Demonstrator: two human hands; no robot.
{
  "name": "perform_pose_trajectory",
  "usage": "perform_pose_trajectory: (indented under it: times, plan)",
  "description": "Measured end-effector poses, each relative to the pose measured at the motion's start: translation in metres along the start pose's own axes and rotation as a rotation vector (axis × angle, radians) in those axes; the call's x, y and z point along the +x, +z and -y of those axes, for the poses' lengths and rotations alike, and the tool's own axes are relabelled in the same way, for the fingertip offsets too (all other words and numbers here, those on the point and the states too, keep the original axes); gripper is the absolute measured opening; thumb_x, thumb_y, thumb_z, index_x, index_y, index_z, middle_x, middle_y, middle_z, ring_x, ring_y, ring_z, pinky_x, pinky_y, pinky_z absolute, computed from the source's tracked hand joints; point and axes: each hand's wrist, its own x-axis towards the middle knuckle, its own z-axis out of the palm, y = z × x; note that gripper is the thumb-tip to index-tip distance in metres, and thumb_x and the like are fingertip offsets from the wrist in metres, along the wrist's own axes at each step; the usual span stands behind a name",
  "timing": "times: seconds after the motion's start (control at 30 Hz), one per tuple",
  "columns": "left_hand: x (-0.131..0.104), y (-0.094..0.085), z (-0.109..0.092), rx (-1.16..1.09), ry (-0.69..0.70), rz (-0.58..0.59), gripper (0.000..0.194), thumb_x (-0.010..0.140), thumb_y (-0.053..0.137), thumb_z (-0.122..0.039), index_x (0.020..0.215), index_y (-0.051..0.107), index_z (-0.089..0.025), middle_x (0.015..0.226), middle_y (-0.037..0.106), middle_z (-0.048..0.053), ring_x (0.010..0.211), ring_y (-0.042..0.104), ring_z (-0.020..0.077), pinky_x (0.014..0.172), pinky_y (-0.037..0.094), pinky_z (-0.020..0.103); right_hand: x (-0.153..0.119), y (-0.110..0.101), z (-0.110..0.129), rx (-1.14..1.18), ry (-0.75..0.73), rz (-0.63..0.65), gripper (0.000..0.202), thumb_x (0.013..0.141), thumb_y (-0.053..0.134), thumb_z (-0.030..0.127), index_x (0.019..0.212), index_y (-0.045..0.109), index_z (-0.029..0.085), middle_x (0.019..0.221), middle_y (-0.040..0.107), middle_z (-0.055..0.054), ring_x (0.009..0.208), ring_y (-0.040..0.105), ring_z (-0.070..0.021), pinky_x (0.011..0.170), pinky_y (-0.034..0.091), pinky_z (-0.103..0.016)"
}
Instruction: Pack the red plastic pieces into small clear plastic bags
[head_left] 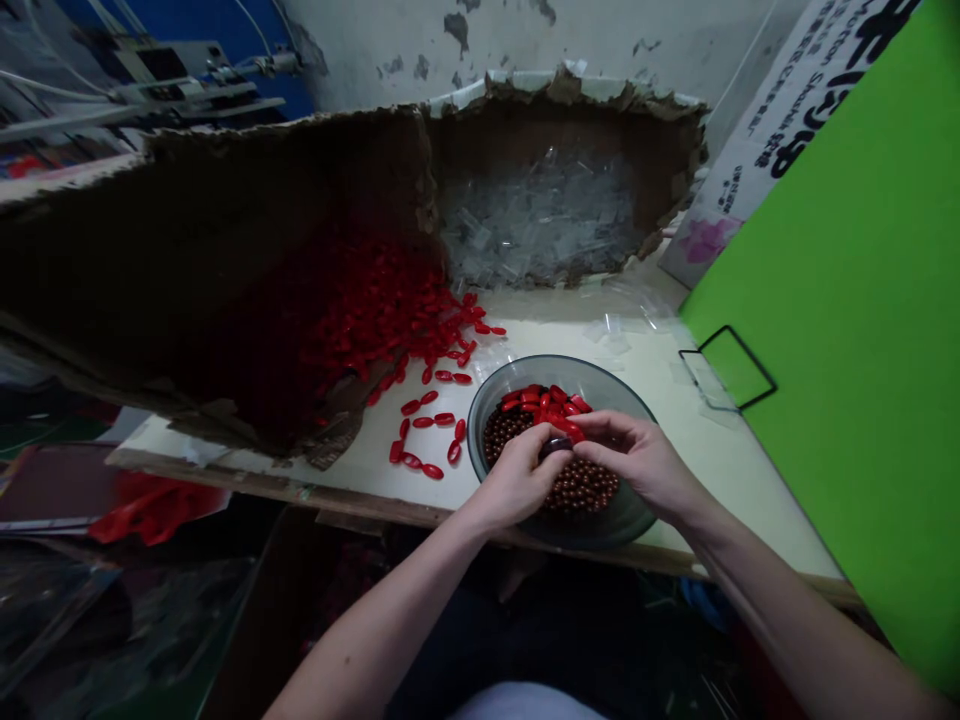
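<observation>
Over a grey translucent bowl (637, 400), my two hands are close together. My left hand (517, 475) is closed, pinching a dark, glossy oval piece (556, 446) between thumb and fingers. My right hand (637, 460) has its thumb and fingers closed on a red plastic oval piece (570, 430), right beside the dark one. Whether the two pieces touch I cannot tell. Inside the bowl lie many round brown beads (581, 490) and a heap of red oval pieces (532, 397) along its far side. Left of the bowl, several red pieces (411, 461) are scattered on the pale tabletop (435, 500).
A torn-edged cardboard box (427, 170) stands behind, one compartment spilling red pieces (390, 310), the other holding clear plastic bits (540, 220). At right rises a bright green panel (840, 330) with a black wire loop (739, 370). A red bag (154, 508) lies lower left.
</observation>
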Motion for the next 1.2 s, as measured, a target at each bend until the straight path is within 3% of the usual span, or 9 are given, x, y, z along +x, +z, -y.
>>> perform_pose_trajectory:
  times: [0.17,0.3,0.4,0.6,0.77,0.97,1.1,1.2]
  plan:
    - [-0.001,-0.004,-0.003,-0.054,0.035,0.04,0.026,0.086,0.051,-0.023,0.109,0.062,-0.019,0.11,0.065,0.007,0.104,0.057,0.0213,0.095,0.04,0.031,-0.002,-0.002,0.003,-0.057,-0.01,0.036,0.031,0.072,0.075,0.032,0.102,0.07,0.022,0.105,0.073,-0.005,0.099,0.066,-0.0226,0.096,0.047,-0.042]
    - [-0.001,-0.006,-0.006,-0.069,-0.051,0.036,0.019,0.086,0.051,-0.03,0.097,0.061,-0.018,0.095,0.065,0.004,0.095,0.058,0.0198,0.088,0.042,0.029,-0.002,0.0,0.007,-0.065,-0.003,-0.002,0.032,0.075,0.072,0.034,0.106,0.07,0.024,0.107,0.072,-0.004,0.101,0.065,-0.023,0.097,0.045,-0.041]
    - [-0.003,-0.008,-0.007,-0.118,-0.091,0.033,0.019,0.086,0.052,-0.032,0.098,0.058,-0.018,0.094,0.062,0.003,0.092,0.056,0.0178,0.083,0.042,0.027,-0.002,0.001,0.009,-0.064,0.023,-0.006,0.03,0.078,0.069,0.037,0.106,0.071,0.026,0.109,0.072,-0.004,0.106,0.062,-0.0235,0.1,0.042,-0.041]
    - [-0.01,-0.009,-0.007,-0.145,-0.146,0.006,0.021,0.089,0.049,-0.039,0.095,0.054,-0.019,0.085,0.055,0.0,0.08,0.05,0.0129,0.076,0.04,0.024,0.0,-0.001,0.007,0.01,0.148,0.006,0.029,0.07,0.076,0.039,0.094,0.073,0.023,0.093,0.074,-0.003,0.088,0.066,-0.021,0.088,0.047,-0.038]
    - [-0.009,-0.003,-0.009,-0.061,-0.111,-0.043,0.017,0.089,0.047,-0.035,0.093,0.053,-0.02,0.085,0.055,-0.001,0.081,0.05,0.0135,0.076,0.038,0.025,-0.002,0.001,0.007,0.016,0.128,-0.021,0.029,0.07,0.075,0.04,0.091,0.072,0.021,0.09,0.073,-0.003,0.082,0.065,-0.0185,0.083,0.048,-0.034]
    - [-0.003,-0.004,-0.011,-0.001,-0.069,-0.023,0.015,0.087,0.05,-0.035,0.089,0.054,-0.02,0.085,0.058,0.001,0.082,0.053,0.0149,0.078,0.039,0.026,-0.007,0.0,0.006,0.007,0.133,-0.054,0.033,0.067,0.077,0.042,0.089,0.072,0.02,0.086,0.072,-0.004,0.079,0.065,-0.0196,0.079,0.05,-0.036]
    - [-0.001,-0.005,-0.007,-0.242,-0.19,0.023,0.021,0.084,0.055,-0.039,0.089,0.054,-0.018,0.078,0.056,-0.001,0.069,0.051,0.0106,0.063,0.039,0.022,0.004,-0.004,0.004,0.03,0.147,-0.022,0.033,0.068,0.075,0.045,0.089,0.073,0.019,0.085,0.071,-0.004,0.077,0.064,-0.0176,0.077,0.052,-0.034]
    - [-0.001,-0.002,-0.002,-0.505,-0.303,0.067,0.031,0.078,0.063,-0.044,0.091,0.054,-0.017,0.074,0.056,-0.002,0.057,0.048,0.0071,0.051,0.036,0.019,0.021,-0.003,0.006,0.128,0.144,-0.002,0.034,0.077,0.067,0.05,0.094,0.072,0.021,0.09,0.071,-0.004,0.078,0.063,-0.0151,0.073,0.051,-0.029]
